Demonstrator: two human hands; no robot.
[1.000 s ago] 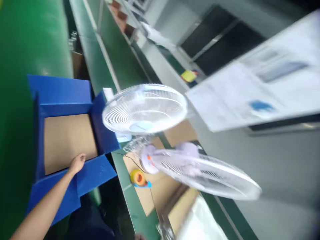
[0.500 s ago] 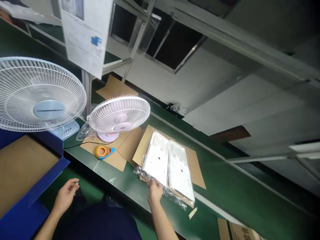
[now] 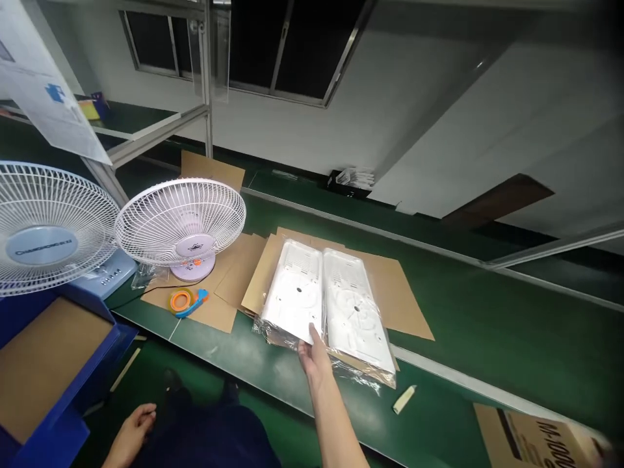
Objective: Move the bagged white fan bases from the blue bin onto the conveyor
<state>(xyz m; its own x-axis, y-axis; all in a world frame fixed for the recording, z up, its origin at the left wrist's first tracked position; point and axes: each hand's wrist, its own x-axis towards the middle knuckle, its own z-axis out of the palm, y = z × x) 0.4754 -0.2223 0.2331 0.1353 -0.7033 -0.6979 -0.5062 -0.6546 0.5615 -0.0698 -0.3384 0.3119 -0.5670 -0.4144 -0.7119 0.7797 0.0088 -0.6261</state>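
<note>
My right hand (image 3: 314, 356) grips the near edge of a clear plastic bag (image 3: 325, 305) that holds two white plastic panels side by side. The bag lies on flat cardboard sheets (image 3: 400, 299) on the green workbench (image 3: 468, 325). My left hand (image 3: 131, 432) hangs low beside my lap, fingers loosely curled, holding nothing. It is near a blue box (image 3: 58, 364) with a cardboard lining.
Two white fans stand at the left: a small one (image 3: 180, 224) on cardboard and a larger one (image 3: 46, 231) behind the blue box. An orange tape dispenser (image 3: 185, 301) lies by the small fan. A printed carton (image 3: 531, 435) sits at lower right. A small pale stick (image 3: 404, 399) lies on the bench.
The view swung right and levelled out. My right hand has closed on the near edge of the bag of panels. My left hand dropped lower, away from the blue box.
</note>
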